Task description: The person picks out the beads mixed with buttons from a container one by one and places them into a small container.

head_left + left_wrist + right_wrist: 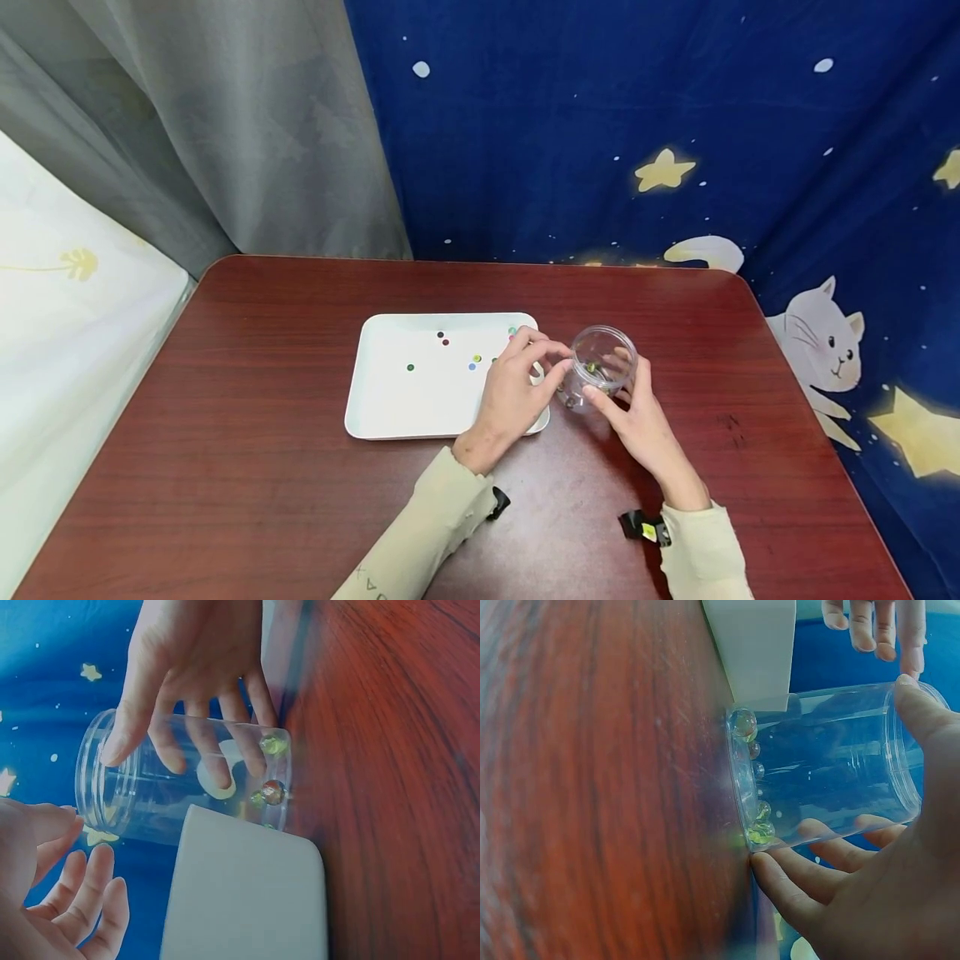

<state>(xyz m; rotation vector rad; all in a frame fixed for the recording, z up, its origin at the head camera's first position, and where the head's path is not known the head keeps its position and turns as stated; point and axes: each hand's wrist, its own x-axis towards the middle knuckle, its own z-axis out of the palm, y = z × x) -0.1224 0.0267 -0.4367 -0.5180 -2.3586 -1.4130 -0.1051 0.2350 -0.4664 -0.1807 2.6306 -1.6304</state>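
Observation:
A clear plastic jar (603,354) stands beside the tray's right end, its open mouth up. Glass marbles (761,825) lie on its bottom. My right hand (637,417) grips the jar from the right, thumb near the rim and fingers spread around the far wall. Over the tray's right end, my left hand (517,392) reaches to the jar's mouth. Its thumb and index fingertips are close together right at the rim, with no marble showing between them; the other fingers are relaxed, as the left wrist view shows.
The white rectangular tray (420,408) lies on the dark red wooden table (225,467). Several scattered marbles rest in it, among them a green marble (410,367) and a blue marble (472,367). Curtains hang behind the table's far edge.

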